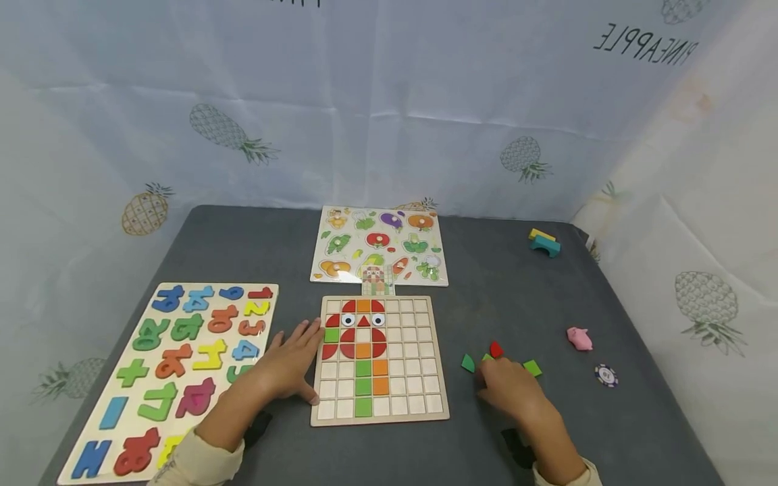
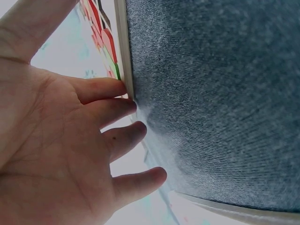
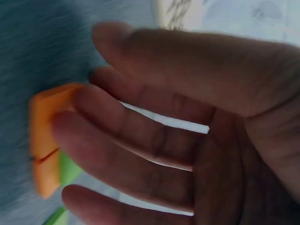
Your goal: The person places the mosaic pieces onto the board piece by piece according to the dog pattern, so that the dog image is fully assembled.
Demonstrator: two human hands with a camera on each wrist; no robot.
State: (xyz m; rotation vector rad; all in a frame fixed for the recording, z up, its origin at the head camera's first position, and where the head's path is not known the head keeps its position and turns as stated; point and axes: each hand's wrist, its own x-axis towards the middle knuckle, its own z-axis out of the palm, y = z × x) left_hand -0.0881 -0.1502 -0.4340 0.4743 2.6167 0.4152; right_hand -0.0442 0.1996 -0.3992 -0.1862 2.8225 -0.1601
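A wooden grid board [image 1: 406,405] bears red curved pieces, two eye pieces, and green and orange squares. My left hand [image 1: 286,364] rests at its left edge, fingers spread, and in the left wrist view its fingertips meet the board's wooden side [image 2: 123,42]. To the right of the board, my right hand [image 1: 510,388] reaches down among small loose pieces: a red one [image 1: 496,349], a green one [image 1: 467,363] and a light green square [image 1: 532,368]. Up close, loosely bent fingers [image 3: 89,136] touch orange pieces [image 3: 49,122]; the thumb stands apart from them.
On the left lies a number puzzle board [image 1: 124,385]. Behind the grid stand a small pattern card [image 1: 378,280] and a vegetable puzzle [image 1: 358,229]. Toward the right are a pink pig [image 1: 579,339], a poker chip [image 1: 606,375] and a teal arch block [image 1: 546,246] beside a yellow block.
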